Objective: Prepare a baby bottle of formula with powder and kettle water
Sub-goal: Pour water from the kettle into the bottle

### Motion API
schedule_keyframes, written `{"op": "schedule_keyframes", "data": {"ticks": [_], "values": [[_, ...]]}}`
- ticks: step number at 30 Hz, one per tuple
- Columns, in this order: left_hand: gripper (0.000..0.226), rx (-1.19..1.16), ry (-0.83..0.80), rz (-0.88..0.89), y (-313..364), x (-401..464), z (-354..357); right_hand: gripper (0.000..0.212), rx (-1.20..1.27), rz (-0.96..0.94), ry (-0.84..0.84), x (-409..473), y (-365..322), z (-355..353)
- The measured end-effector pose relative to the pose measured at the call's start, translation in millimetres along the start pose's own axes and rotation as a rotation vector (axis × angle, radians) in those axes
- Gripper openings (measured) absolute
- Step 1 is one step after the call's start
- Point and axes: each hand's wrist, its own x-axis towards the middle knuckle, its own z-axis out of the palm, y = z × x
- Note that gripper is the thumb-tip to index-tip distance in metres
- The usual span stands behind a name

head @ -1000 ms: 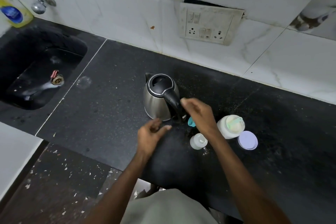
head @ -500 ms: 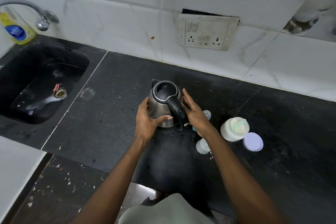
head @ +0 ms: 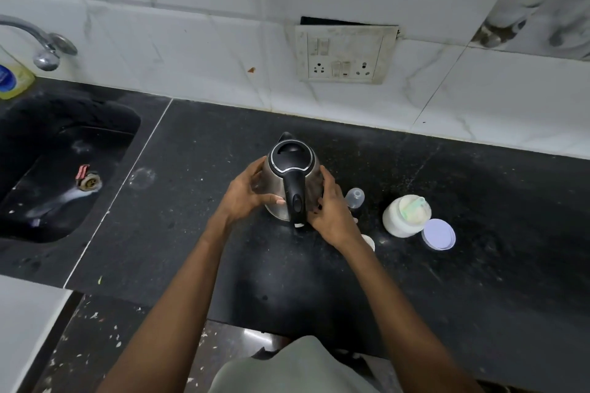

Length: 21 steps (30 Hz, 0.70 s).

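Nearest the body, the front edge of the black stone table (head: 166,233) runs across the lower frame, with bare dark surface between it and the hands. Left hand (head: 244,198) and right hand (head: 332,217) cup the steel kettle (head: 289,182) from either side — fingers (head: 255,169) curved against the wall, thumbs toward the black handle, which points at the person. Kettle stands upright, lid closed.

Just right of the right hand: a clear bottle teat (head: 354,196), and a white item partly hidden under the wrist — cannot tell what. Further right, an open white formula tub (head: 404,217) holds pale powder and a greenish scoop; its lavender lid (head: 438,234) lies flat, touching it.

Far left: sunken sink (head: 48,169), tap (head: 41,41), yellow soap bottle (head: 12,80). Behind: tiled wall with socket plate (head: 344,54).
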Motion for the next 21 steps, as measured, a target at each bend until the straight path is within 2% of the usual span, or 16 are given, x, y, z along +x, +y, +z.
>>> {"op": "schedule_keyframes", "data": {"ticks": [4, 9, 14, 21], "values": [[0.104, 0.01, -0.064, 0.008, 1.6, 6.2, -7.7, 0.112, -0.067, -0.01, 0.086, -8.6, -10.4, 4.8], [0.101, 0.049, -0.134, 0.027, 5.0, 13.9, -16.7, 0.099, -0.138, 0.017, 0.214, -17.7, -24.1, 23.8], [0.097, 0.056, -0.191, 0.04, 10.2, 20.2, -22.2, 0.099, -0.168, 0.051, 0.246, -18.1, -32.0, 34.3], [0.103, 0.031, -0.249, 0.006, 7.0, 23.9, -25.4, 0.098, -0.151, 0.1, 0.268, -18.9, -37.7, 41.7]]}}
